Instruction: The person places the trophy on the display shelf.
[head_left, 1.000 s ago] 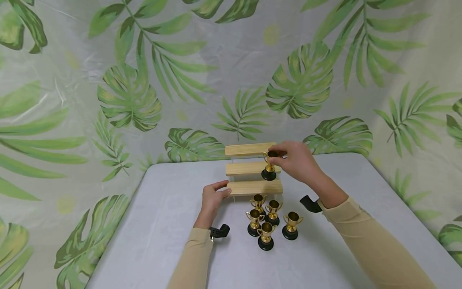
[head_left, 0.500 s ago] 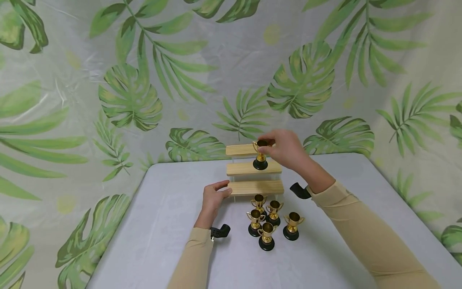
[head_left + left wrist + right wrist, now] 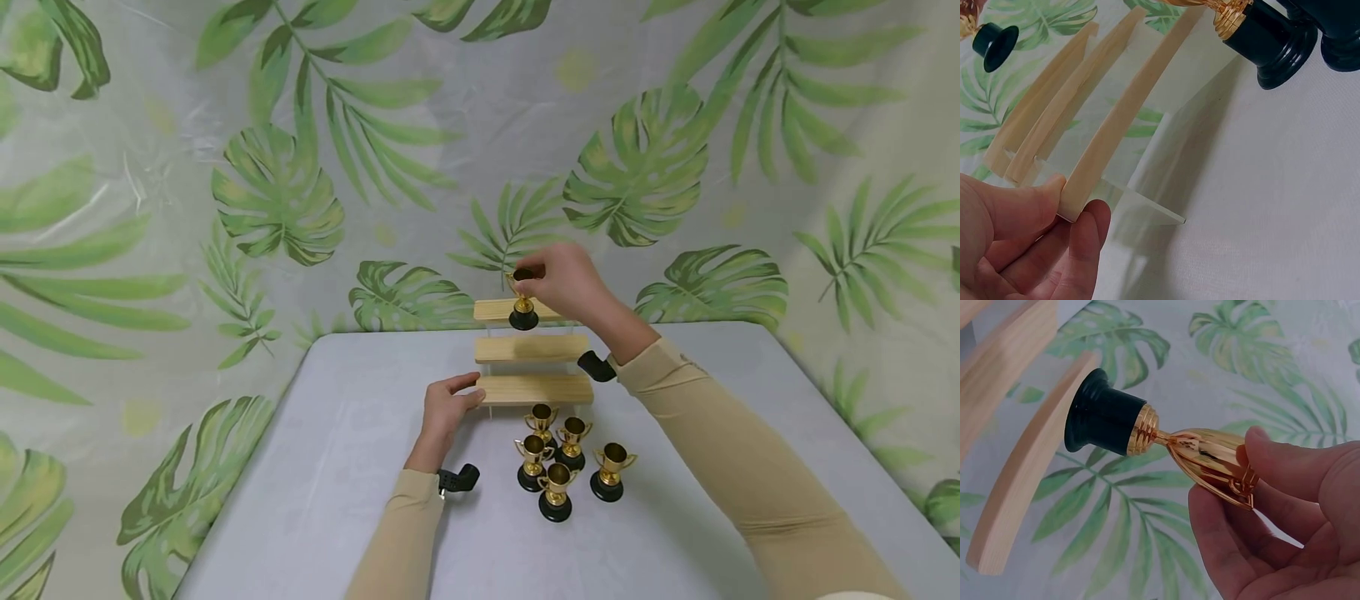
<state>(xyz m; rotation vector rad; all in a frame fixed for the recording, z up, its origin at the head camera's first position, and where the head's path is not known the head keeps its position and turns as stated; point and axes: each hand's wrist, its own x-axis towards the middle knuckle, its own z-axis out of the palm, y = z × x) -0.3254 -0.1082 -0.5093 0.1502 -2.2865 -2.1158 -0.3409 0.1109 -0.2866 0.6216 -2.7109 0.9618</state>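
The left hand (image 3: 442,410) pinches the bottom shelf (image 3: 536,389) by its end, probably steadying the stand (image 3: 531,349). The right hand (image 3: 566,283) pinches a trophy (image 3: 524,319) near its rim, leaving the base (image 3: 1107,412) free, by the top shelf (image 3: 491,312); contact is unclear.

Trophies (image 3: 1272,47) partly out of frame, top edge, L wrist cam.
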